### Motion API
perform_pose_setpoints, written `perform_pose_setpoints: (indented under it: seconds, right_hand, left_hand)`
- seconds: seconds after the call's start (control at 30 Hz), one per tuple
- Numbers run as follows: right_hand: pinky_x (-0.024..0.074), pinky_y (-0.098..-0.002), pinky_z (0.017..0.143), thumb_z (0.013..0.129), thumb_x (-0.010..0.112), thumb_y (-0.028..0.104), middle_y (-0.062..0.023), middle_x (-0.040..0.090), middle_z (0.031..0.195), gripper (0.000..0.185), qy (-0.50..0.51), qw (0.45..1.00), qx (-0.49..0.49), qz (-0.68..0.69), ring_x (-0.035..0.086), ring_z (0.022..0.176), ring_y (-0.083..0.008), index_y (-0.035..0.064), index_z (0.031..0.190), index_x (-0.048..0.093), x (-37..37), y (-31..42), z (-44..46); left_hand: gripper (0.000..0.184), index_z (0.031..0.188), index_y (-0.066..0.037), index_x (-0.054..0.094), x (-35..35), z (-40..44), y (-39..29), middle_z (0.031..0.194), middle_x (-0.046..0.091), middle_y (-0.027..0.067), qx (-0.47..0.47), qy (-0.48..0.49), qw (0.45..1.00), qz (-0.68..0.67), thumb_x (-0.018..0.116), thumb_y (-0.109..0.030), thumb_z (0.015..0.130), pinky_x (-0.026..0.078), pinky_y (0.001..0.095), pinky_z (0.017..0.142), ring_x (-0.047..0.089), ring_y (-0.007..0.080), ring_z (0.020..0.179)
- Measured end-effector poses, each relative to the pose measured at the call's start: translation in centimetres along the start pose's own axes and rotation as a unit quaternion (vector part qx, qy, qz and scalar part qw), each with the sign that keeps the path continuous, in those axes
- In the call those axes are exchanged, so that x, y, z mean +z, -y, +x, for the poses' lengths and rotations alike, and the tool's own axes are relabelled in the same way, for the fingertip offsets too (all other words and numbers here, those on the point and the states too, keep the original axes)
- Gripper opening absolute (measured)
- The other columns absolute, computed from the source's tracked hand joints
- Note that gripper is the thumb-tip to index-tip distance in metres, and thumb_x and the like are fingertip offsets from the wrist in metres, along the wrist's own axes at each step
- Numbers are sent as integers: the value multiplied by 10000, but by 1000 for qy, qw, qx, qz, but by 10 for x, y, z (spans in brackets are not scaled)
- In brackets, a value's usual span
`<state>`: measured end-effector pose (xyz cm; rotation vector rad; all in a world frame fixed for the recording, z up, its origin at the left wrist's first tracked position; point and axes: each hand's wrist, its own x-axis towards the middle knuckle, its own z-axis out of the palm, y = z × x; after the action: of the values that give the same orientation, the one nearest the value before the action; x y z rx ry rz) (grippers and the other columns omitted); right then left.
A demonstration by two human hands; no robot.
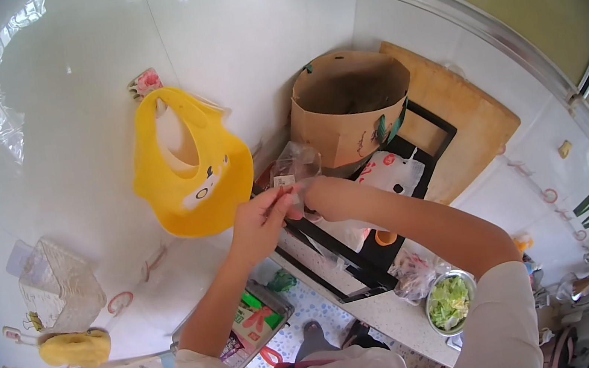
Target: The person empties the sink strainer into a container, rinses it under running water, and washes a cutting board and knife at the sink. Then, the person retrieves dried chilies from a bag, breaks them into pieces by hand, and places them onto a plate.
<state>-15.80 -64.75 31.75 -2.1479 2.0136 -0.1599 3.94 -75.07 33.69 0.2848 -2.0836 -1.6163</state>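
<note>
Standing over the black rack [378, 272], the person has both hands at a clear plastic bag [301, 157] with a small white label [283, 180], just in front of the brown paper bag [344, 136]. On the left hand [258, 224], thumb and fingers look pinched together on the plastic; the right hand [321, 198] sits close beside it, its fingers too hidden for me to tell. Handling the bag seems the step in hand; the next move calls for a steady hold on thin, slippery film.
</note>
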Motion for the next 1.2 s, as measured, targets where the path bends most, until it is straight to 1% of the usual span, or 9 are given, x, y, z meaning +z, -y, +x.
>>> perform_pose_setpoints:
  seconds: [0.07, 0.13, 0.23, 0.33, 0.53, 0.83, 0.93, 1.1, 1.2]
  right_hand:
    - [559, -453, 704, 720, 667, 158, -198, 686, 748, 174, -40, 999, -16, -28, 696, 733, -381, -7, 699, 718, 17, -7, 4]
    - [558, -457, 700, 713, 665, 160, -196, 679, 723, 170, -90, 994, -37, -54, 694, 726, -382, 1, 681, 716, 27, -11, 9]
    - [559, -452, 688, 707, 673, 171, -175, 676, 698, 155, -64, 994, -40, -80, 700, 725, -366, 26, 684, 724, 35, -13, 15]
    - [534, -431, 665, 651, 706, 183, -125, 653, 714, 42, -37, 995, -24, -92, 682, 751, -347, 146, 666, 716, 43, -16, 16]
    - [529, -428, 609, 637, 719, 203, -104, 656, 680, 22, -24, 991, 9, -133, 693, 729, -329, 181, 639, 721, 38, -9, 16]
    - [535, -440, 567, 641, 739, 166, -92, 685, 707, 28, -42, 989, -19, -139, 699, 720, -325, 163, 664, 723, 46, -14, 23]
    - [579, -443, 649, 793, 649, 225, -117, 746, 826, 183, 43, 990, -15, -134, 739, 795, -312, 90, 800, 772, 31, -8, 23]
    - [575, -456, 652, 817, 639, 241, -132, 735, 802, 205, 68, 991, 6, -113, 734, 774, -333, 82, 810, 768, 32, -10, 25]
    - [573, -458, 659, 807, 657, 210, -154, 721, 787, 177, 50, 993, -33, -98, 730, 773, -349, 66, 815, 762, 36, -18, 26]
  left_hand:
    - [295, 1251, -26, 692, -2, -7, -3, 795, 707, 5, 20, 22, 999, 37, 558, -202, 1056, 471, 208, 640, 589, 43, 698]
    - [293, 1251, -23, 692, -6, -13, 2, 805, 715, 9, 2, 28, 1000, 11, 566, -196, 1052, 476, 210, 644, 591, 43, 703]
    - [293, 1258, -19, 687, -12, -20, 13, 812, 719, 11, -14, 32, 999, 2, 567, -189, 1051, 486, 211, 656, 604, 45, 717]
    - [298, 1263, -12, 681, -15, -24, 16, 816, 717, 12, -30, 39, 999, -4, 564, -190, 1055, 498, 211, 670, 625, 50, 736]
    - [287, 1249, 6, 679, -16, -27, 17, 810, 703, 14, -62, 50, 995, -60, 569, -171, 1051, 538, 214, 695, 636, 53, 729]
    - [300, 1249, 26, 668, -14, -23, 16, 823, 710, 34, -60, 63, 994, -61, 566, -181, 1057, 561, 232, 698, 662, 78, 736]
    - [297, 1248, 26, 668, -12, -21, 14, 820, 709, 38, -56, 63, 994, -65, 566, -177, 1056, 567, 239, 701, 663, 84, 731]
    - [294, 1250, 23, 669, -11, -20, 11, 808, 705, 36, -59, 59, 994, -70, 560, -171, 1058, 566, 236, 697, 663, 83, 721]
    - [291, 1250, 19, 671, -12, -22, 9, 801, 703, 33, -64, 54, 995, -58, 554, -166, 1059, 562, 231, 689, 661, 79, 715]
